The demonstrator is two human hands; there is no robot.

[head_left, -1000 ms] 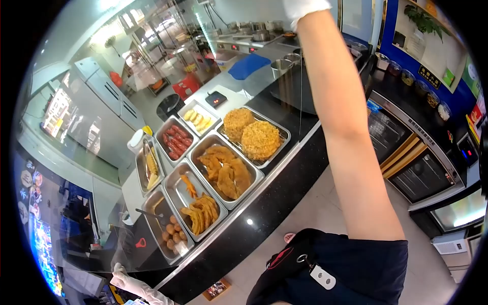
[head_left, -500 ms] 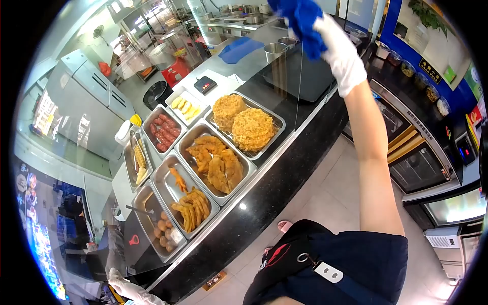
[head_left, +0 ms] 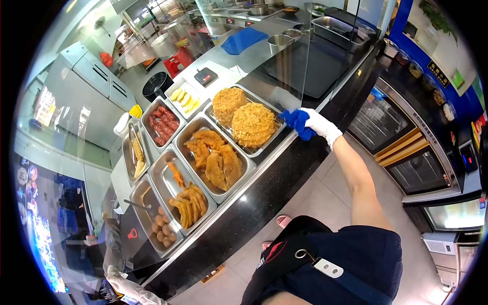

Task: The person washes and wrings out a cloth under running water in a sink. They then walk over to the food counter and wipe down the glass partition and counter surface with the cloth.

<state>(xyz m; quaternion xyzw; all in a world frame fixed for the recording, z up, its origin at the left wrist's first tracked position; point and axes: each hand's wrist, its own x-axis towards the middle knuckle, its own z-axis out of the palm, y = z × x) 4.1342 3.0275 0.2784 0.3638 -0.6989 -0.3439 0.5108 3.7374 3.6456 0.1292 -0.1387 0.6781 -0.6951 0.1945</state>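
My right hand (head_left: 319, 125), in a white glove, is closed around a crumpled blue cloth (head_left: 300, 123). It presses the cloth to the clear glass panel (head_left: 292, 76) along the counter, in front of the tray of breaded fried cakes (head_left: 254, 124). At the lower left is my left hand (head_left: 121, 284), also white-gloved, close to the panel with its fingers drawn together. What those fingers grip, if anything, cannot be made out. Behind the glass stand a tray of fried chicken pieces (head_left: 215, 163), a tray of fried strips (head_left: 188, 203) and a tray of brown eggs (head_left: 163, 231).
Red sausages (head_left: 162, 125) and yellow slices (head_left: 185, 99) fill further trays. A black griddle (head_left: 307, 66) and metal pots (head_left: 279, 43) stand beyond. Ovens (head_left: 381, 119) line the right side. A black counter edge (head_left: 244, 203) runs diagonally before me.
My right hand has come down from high at the top with the blue cloth, to beside the breaded cakes. The view has shifted slightly; my left hand stays about where it was.
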